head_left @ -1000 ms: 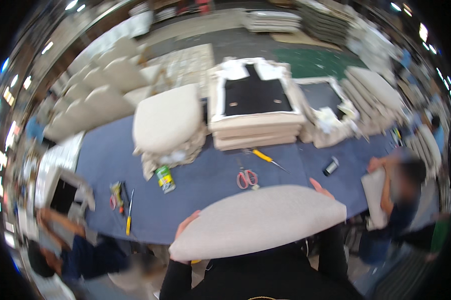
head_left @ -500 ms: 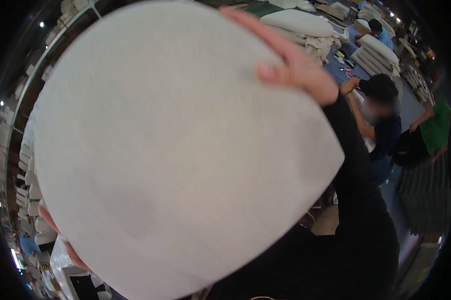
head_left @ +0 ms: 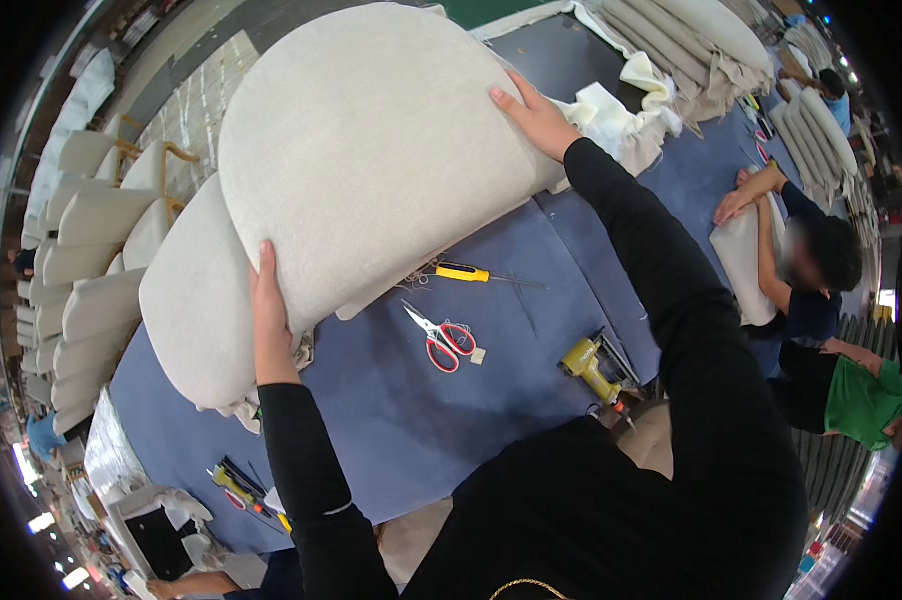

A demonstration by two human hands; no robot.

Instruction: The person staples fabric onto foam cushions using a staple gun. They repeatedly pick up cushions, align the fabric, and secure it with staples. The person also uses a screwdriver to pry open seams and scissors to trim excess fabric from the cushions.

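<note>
A beige upholstered chair cushion [head_left: 371,130], rounded at its far side and straight along its near edge, lies over the far part of the blue table [head_left: 371,420]. My left hand [head_left: 269,315] grips its near left corner, thumb on top and fingers mostly hidden. At the cushion's right side my right hand [head_left: 539,118] is closed round the edge, its thumb on the fabric. Under the held cushion's left side sits another beige cushion [head_left: 193,295]. Red-handled scissors [head_left: 441,338] and a yellow screwdriver [head_left: 463,272] lie just nearer me.
A yellow-green staple gun [head_left: 593,370] rests at the table's near right edge. More tools [head_left: 241,488] lie at the near left. White fabric [head_left: 611,120] bunches beyond my right hand. A co-worker [head_left: 816,255] leans over a cushion at right. Several chairs [head_left: 101,225] stand at left.
The cushion, which was held up close and filled most of the view, has come down and away from me onto the far part of the table. Both hands stay on it.
</note>
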